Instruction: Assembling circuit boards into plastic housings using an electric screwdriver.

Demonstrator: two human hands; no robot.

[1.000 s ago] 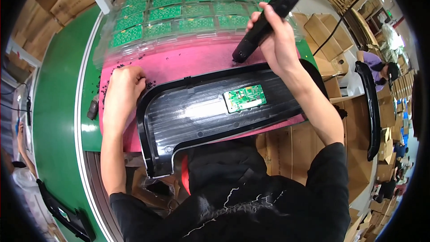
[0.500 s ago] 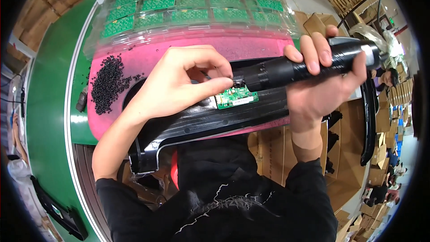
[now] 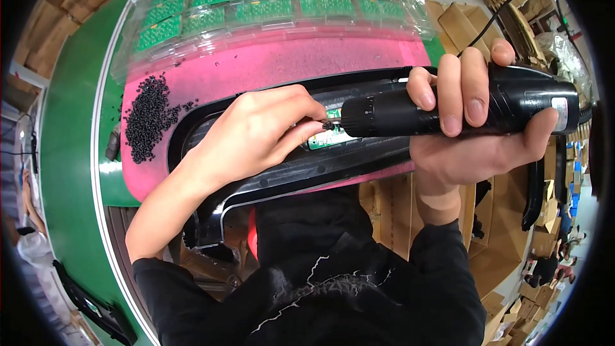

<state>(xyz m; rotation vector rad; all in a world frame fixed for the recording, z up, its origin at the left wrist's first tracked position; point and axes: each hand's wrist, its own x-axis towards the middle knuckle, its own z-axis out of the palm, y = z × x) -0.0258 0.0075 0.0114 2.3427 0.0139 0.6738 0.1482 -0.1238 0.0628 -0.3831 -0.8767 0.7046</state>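
Observation:
My right hand (image 3: 458,150) is wrapped round a black electric screwdriver (image 3: 387,114), held nearly level with its tip pointing left. Close to that tip, my left hand (image 3: 253,128) pinches a few small black screws (image 3: 329,125) between thumb and fingers. Just below lies a green circuit board (image 3: 328,141), partly hidden by the left fingers and the tool. The board sits inside a long, glossy black plastic housing (image 3: 288,170), which rests on a pink mat (image 3: 269,63).
A heap of small black screws (image 3: 147,118) lies on the mat's left side. Clear trays with many green boards (image 3: 266,9) stand at the far side. Cardboard boxes (image 3: 506,250) are at the right, and a green surface (image 3: 73,154) runs along the left.
The screwdriver has tilted more level and shifted slightly down, its tip now beside my left fingertips. My left hand has moved a little left and down, over the board.

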